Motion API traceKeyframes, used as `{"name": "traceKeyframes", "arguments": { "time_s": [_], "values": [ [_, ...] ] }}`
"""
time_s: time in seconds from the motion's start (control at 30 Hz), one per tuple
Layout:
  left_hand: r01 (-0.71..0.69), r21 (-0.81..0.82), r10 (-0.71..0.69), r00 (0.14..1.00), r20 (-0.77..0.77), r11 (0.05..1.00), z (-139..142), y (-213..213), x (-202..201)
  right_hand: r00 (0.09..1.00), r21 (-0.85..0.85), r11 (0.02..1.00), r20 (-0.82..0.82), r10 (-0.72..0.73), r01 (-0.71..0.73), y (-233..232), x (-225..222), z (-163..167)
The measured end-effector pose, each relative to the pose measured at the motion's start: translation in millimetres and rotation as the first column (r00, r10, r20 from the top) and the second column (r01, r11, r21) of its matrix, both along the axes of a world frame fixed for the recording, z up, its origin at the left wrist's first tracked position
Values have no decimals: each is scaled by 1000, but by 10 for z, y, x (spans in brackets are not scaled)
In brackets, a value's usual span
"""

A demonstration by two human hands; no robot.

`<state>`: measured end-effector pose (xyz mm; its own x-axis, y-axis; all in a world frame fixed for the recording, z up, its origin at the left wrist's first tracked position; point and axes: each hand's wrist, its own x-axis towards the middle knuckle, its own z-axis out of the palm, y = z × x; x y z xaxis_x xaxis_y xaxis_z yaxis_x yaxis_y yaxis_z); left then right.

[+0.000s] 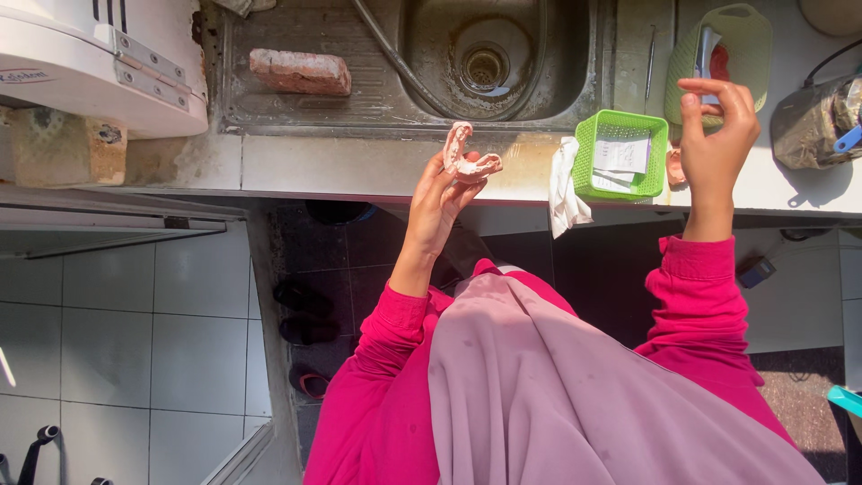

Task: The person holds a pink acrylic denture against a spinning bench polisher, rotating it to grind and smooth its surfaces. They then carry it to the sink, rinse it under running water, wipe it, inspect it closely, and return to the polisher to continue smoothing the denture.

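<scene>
The head view shows two hands raised over the counter (359, 166). The left hand (437, 199) grips one pink dental cast (467, 157) in its fingertips, holding it in the air just above the counter's front edge, below the sink (431, 99). The right hand (716, 135) is up with fingers curled and thumb and forefinger drawn together; whether it pinches anything I cannot tell.

There are two green baskets. The small square basket (621, 126) at the counter edge holds folded white papers (621, 157). The taller pale green basket (732, 27) behind the right hand holds something red and a light packet, partly hidden. One white cloth (564, 193) hangs over the counter edge, touching the square basket. One brick (300, 72) lies on the drainboard. The sink bowl holds one hose (386, 54) near the drain (485, 65). One clear bag (813, 121) sits at far right.
</scene>
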<state>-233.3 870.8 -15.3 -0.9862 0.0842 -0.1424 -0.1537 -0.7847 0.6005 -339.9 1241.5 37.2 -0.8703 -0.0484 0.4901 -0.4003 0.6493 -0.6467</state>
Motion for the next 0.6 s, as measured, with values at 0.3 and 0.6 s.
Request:
{"name": "traceKeyframes", "arguments": {
  "time_s": [0.3, 0.6],
  "values": [
    [-131, -272, 130, 991, -23, 953, -267, -472, -463, 872, -133, 934, 334, 358, -332, -1315, -1795, 261],
    [-178, -983, 427, 887, -176, -36, -870, -995, -414, 972, 345, 931, 233, 37, -119, -2081, -3066, -409]
  ]
}}
